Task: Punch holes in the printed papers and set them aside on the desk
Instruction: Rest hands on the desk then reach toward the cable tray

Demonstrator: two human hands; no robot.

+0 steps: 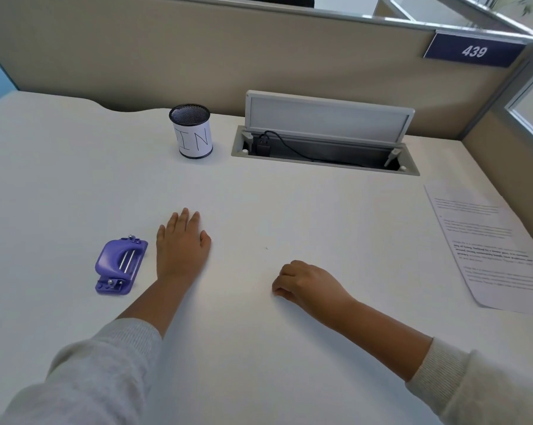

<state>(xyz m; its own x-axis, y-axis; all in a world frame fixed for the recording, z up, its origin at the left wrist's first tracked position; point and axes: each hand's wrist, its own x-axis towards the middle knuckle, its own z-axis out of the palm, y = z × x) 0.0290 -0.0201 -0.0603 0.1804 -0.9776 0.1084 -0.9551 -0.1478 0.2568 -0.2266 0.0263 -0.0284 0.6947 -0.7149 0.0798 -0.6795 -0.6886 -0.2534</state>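
Observation:
A purple hole punch lies on the white desk at the near left. My left hand rests flat on the desk just right of the punch, fingers straight and holding nothing. My right hand rests on the desk near the middle with its fingers curled under, nothing in it. A sheet of printed paper lies flat at the right edge of the desk, well away from both hands.
A black mesh cup with a paper label stands at the back centre. Right of it an open cable hatch with a raised lid holds a plug and cord. A beige partition lines the back, with a "439" sign.

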